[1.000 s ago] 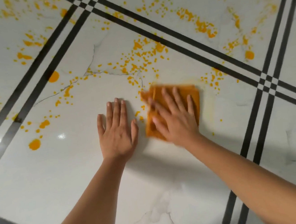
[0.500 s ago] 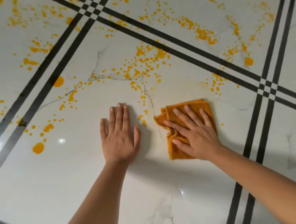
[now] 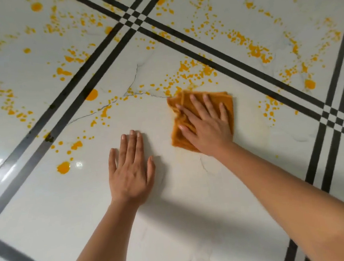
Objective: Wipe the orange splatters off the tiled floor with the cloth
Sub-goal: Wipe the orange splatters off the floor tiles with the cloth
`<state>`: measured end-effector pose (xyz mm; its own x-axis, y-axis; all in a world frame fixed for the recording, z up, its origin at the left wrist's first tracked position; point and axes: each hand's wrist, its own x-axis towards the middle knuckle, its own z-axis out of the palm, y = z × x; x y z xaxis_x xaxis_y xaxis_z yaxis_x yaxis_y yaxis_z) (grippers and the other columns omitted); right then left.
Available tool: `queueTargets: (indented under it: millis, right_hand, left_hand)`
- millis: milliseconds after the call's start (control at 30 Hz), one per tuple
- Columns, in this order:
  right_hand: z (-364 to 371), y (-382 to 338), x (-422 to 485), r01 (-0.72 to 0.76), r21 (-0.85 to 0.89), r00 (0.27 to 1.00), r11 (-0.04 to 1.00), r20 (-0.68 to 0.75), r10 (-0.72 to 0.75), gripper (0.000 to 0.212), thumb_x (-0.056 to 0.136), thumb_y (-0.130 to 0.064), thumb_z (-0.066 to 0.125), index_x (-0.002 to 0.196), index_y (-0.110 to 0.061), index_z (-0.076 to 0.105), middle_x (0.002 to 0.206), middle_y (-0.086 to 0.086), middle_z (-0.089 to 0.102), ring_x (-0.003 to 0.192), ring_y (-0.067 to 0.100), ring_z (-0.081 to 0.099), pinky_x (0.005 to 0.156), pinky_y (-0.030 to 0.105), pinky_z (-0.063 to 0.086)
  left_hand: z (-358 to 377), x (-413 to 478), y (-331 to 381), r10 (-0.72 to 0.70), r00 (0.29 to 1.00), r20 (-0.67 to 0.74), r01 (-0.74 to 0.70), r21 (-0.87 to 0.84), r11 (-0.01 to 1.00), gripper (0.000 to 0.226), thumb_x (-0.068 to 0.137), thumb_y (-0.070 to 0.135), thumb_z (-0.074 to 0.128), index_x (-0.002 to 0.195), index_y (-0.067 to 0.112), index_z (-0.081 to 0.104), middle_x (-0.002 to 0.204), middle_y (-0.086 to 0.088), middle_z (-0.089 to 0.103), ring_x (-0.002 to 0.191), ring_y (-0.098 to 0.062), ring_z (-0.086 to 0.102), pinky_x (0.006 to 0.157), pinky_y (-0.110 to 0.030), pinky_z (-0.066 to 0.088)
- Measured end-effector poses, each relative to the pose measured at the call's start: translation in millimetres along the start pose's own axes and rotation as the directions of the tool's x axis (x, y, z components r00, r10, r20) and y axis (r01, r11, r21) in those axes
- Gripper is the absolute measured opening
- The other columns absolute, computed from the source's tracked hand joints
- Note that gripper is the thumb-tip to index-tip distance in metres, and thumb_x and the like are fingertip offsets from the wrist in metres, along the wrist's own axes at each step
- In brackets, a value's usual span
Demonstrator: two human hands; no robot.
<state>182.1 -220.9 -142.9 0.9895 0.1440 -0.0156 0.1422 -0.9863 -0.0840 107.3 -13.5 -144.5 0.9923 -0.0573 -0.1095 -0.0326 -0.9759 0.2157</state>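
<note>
A folded orange cloth (image 3: 225,101) lies flat on the white marble-look tiled floor (image 3: 194,201). My right hand (image 3: 206,127) presses down on it with fingers spread. Just beyond the cloth's far edge sits a cluster of orange splatters (image 3: 191,73). My left hand (image 3: 130,170) rests palm-down on bare tile to the cloth's left, fingers together and holding nothing. More splatters lie to the left (image 3: 63,167) and to the right (image 3: 269,108) of the hands.
Paired black grout stripes cross the floor, meeting at the top centre (image 3: 134,20) and at the right (image 3: 331,115). Orange drops are scattered over the far tiles (image 3: 256,51). A thin dark crack line (image 3: 135,81) runs through the centre tile.
My right hand has pushed the cloth forward and slightly left, up to the splatter cluster; the drops between the hands are gone. The left hand has stayed planted.
</note>
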Motion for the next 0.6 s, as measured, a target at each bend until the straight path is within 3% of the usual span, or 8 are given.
queueTargets:
  millis: [67,200,233,367,400,500,567,600]
  right_hand:
    - [2,-28,10,0.009,0.026,0.999,1.000,-0.039,-0.008,0.057,0.085,-0.058,0.032,0.140,-0.043,0.035,0.153,-0.001,0.030,0.141,0.029,0.025,0.107,0.059,0.018]
    - [0,10,-53,0.394,0.005,0.918,0.919,0.054,-0.394,0.057,0.085,-0.059,0.035,0.140,-0.046,0.030,0.153,-0.003,0.029,0.141,0.026,0.024,0.108,0.055,0.019]
    - [-1,20,-47,0.379,-0.004,0.925,0.925,0.041,-0.379,0.057,0.084,-0.059,0.034,0.140,-0.046,0.030,0.153,-0.004,0.029,0.141,0.026,0.026,0.108,0.056,0.021]
    - [-4,-19,23,-0.041,0.055,0.999,0.998,0.035,0.039,0.061,0.082,-0.061,0.024,0.140,-0.045,0.032,0.155,-0.004,0.024,0.143,0.026,0.018,0.109,0.057,0.012]
    - [-3,-32,23,-0.011,0.065,0.999,0.998,0.039,0.009,0.061,0.082,-0.061,0.024,0.140,-0.044,0.032,0.155,-0.004,0.023,0.144,0.026,0.016,0.110,0.057,0.011]
    - [2,-18,-27,0.320,0.032,0.946,0.947,0.044,-0.321,0.056,0.085,-0.059,0.032,0.140,-0.046,0.032,0.153,-0.004,0.028,0.142,0.025,0.022,0.109,0.055,0.017]
    - [-1,8,-35,0.342,0.020,0.937,0.940,0.065,-0.342,0.057,0.084,-0.060,0.032,0.140,-0.048,0.029,0.153,-0.006,0.028,0.142,0.024,0.023,0.108,0.053,0.017]
    - [-1,12,-20,0.257,0.022,0.964,0.966,0.066,-0.258,0.057,0.084,-0.060,0.029,0.140,-0.048,0.028,0.154,-0.007,0.026,0.142,0.024,0.022,0.109,0.054,0.016]
  left_hand:
    - [2,2,0,-0.001,1.000,-0.013,0.001,0.004,1.000,0.064,0.091,0.044,0.019,0.147,0.012,0.023,0.154,-0.002,0.017,0.141,-0.015,0.012,0.111,-0.038,0.006]
    - [1,3,1,0.007,1.000,0.002,-0.007,-0.012,1.000,0.065,0.090,0.043,0.024,0.146,0.011,0.026,0.153,-0.005,0.023,0.141,-0.017,0.015,0.111,-0.038,0.008]
    - [1,2,0,0.001,1.000,0.000,-0.001,-0.012,1.000,0.065,0.090,0.043,0.024,0.147,0.012,0.025,0.154,-0.005,0.023,0.141,-0.017,0.014,0.111,-0.038,0.007]
    - [2,3,1,-0.001,1.000,-0.009,0.001,-0.016,1.000,0.067,0.089,0.045,0.025,0.147,0.011,0.023,0.154,-0.005,0.022,0.141,-0.016,0.013,0.111,-0.039,0.007]
    - [2,3,0,0.002,1.000,-0.015,-0.002,-0.016,1.000,0.067,0.089,0.045,0.027,0.146,0.011,0.024,0.154,-0.005,0.023,0.141,-0.017,0.015,0.111,-0.039,0.008]
    - [0,3,-2,0.006,1.000,-0.021,-0.007,-0.022,1.000,0.068,0.089,0.047,0.028,0.146,0.011,0.025,0.153,-0.005,0.024,0.141,-0.017,0.017,0.111,-0.039,0.010]
    - [-2,2,-5,-0.009,1.000,-0.015,0.009,-0.028,1.000,0.069,0.089,0.048,0.026,0.147,0.012,0.022,0.154,-0.005,0.021,0.141,-0.016,0.012,0.112,-0.038,0.006]
    - [-2,3,-7,-0.015,1.000,-0.015,0.015,-0.026,1.000,0.070,0.088,0.049,0.026,0.147,0.012,0.020,0.154,-0.004,0.020,0.142,-0.016,0.010,0.112,-0.037,0.005]
